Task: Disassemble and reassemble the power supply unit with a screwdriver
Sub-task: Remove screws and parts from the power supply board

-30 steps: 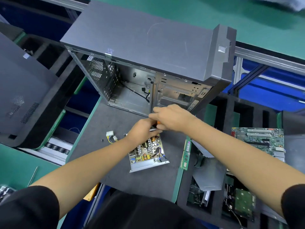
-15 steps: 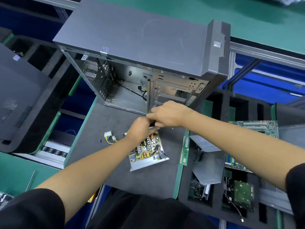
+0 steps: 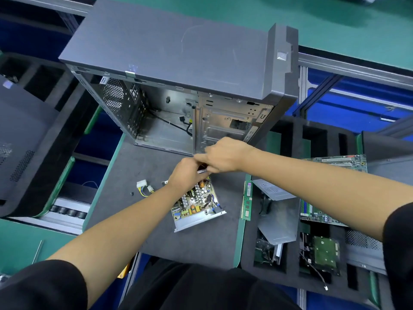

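On the counter [image 3: 201,247] before the case [image 3: 178,63], the PSU [image 3: 196,204] lies opened, board bare. Left hand [image 3: 186,175] and right hand [image 3: 223,155] pinch something small at its far edge; reassembly remains.

The opened power supply unit [image 3: 196,204] lies on the work mat [image 3: 156,238], in front of the computer case [image 3: 178,74], which stands at the mat's far edge with its open side toward the person. Both hands meet over the unit's far end: the left hand [image 3: 186,173] touches the right hand [image 3: 223,155], which lies just behind it. A loose connector bundle [image 3: 144,186] lies on the mat left of the unit. A memory stick [image 3: 246,200] lies along the mat's right edge. Right of it, a foam tray [image 3: 290,280] holds a metal cover [image 3: 279,215] and, further right, a motherboard [image 3: 335,189]. A side panel [image 3: 20,130] lies far left.
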`<state>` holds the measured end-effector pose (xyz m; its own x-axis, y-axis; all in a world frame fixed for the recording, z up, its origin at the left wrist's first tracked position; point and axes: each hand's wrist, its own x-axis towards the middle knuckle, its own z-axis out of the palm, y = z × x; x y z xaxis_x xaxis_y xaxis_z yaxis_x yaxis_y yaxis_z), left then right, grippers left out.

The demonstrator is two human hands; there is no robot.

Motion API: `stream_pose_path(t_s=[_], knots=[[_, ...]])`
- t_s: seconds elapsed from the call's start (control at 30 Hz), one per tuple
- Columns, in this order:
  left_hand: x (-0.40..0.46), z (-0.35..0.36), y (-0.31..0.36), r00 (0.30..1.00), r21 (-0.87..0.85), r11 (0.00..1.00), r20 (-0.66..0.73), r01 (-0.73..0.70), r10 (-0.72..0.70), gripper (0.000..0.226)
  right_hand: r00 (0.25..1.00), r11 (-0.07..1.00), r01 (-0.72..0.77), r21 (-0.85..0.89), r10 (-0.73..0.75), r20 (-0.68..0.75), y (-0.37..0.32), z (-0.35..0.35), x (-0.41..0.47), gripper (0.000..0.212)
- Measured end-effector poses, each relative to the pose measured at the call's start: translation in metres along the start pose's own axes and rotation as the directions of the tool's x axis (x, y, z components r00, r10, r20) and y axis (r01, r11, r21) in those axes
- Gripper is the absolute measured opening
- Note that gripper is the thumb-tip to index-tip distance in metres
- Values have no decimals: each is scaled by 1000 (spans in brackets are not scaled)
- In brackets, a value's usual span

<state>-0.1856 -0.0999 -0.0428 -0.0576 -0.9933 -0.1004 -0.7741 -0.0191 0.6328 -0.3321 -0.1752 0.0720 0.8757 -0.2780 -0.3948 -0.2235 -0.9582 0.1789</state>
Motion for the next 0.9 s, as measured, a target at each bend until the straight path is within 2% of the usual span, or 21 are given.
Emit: stream_pose_path(t_s=[0.07,0.13,0.2,0.3,0.37,0.43,0.53,0.6,0.67,0.8,0.9], knots=[[-1,-1,2,1000,-13,1000,15,12,-12,22,999,999,15,36,-14,-35,1,-2,-2,38],[-2,-2,4,999,-97,995,14,36,-35,19,992,993,112,39,-110,-57,6,-4,-2,43],[-4,-3,4,999,-150,988,21,35,-32,19,988,988,151,11,-151,-32,11,-4,-1,34],[-3,-4,5,998,-91,995,48,38,-33,25,997,997,81,-14,-81,-8,11,-2,-3,30],[-3,-1,5,998,-20,999,40,47,-46,24,999,999,31,-35,-31,16,5,3,-5,33],[-5,2,6,998,52,997,11,54,-54,22,1000,1000,8,18,-8,-1,3,4,-9,41],[-6,4,6,998,36,997,-5,70,-70,14,995,993,98,66,-96,-21,3,2,-11,49],[-5,5,5,998,26,998,11,56,-56,16,988,988,152,31,-152,-18,4,3,-9,35],[-4,5,4,997,20,997,19,68,-69,17,991,991,130,0,-130,-10,2,3,-6,24],[-2,7,-1,993,10,994,50,108,-109,17,1000,999,1,-44,-1,12,-6,2,-3,33],[-1,11,-1,997,68,995,11,79,-80,19,999,998,31,47,-30,-25,-4,-2,-2,45]])
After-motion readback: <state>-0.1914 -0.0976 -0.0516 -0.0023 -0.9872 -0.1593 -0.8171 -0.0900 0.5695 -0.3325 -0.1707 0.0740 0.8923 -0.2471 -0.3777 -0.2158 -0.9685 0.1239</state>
